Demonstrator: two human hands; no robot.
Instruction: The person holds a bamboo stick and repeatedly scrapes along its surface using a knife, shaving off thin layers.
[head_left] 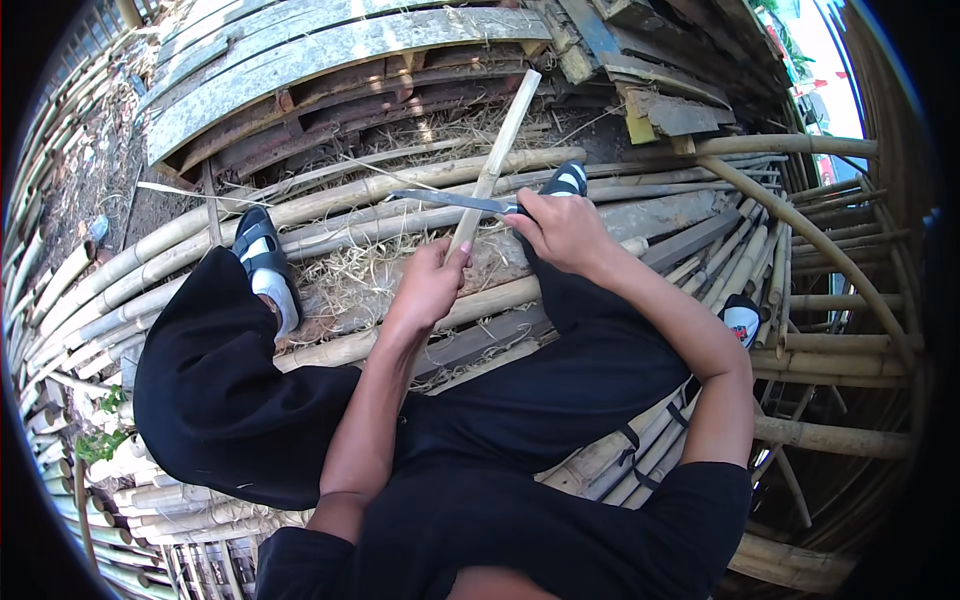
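Note:
My left hand (432, 280) is closed round the lower end of a flat, pale bamboo strip (508, 128), which slants up and away to the right. In my right hand (565, 230) is the handle of a knife (450, 199), mostly hidden by the fingers. Its long grey blade points left and lies across the strip, a little above my left hand. Whether the edge bites into the strip I cannot tell. Thin curled shavings (345, 275) are scattered on the ground between my feet.
Bamboo poles (370, 195) run across in front of me, with more stacked at the far left. A wooden pallet (340, 45) stands beyond them, and old planks (670, 100) are piled at the back right. A bamboo frame (820, 235) rises on the right.

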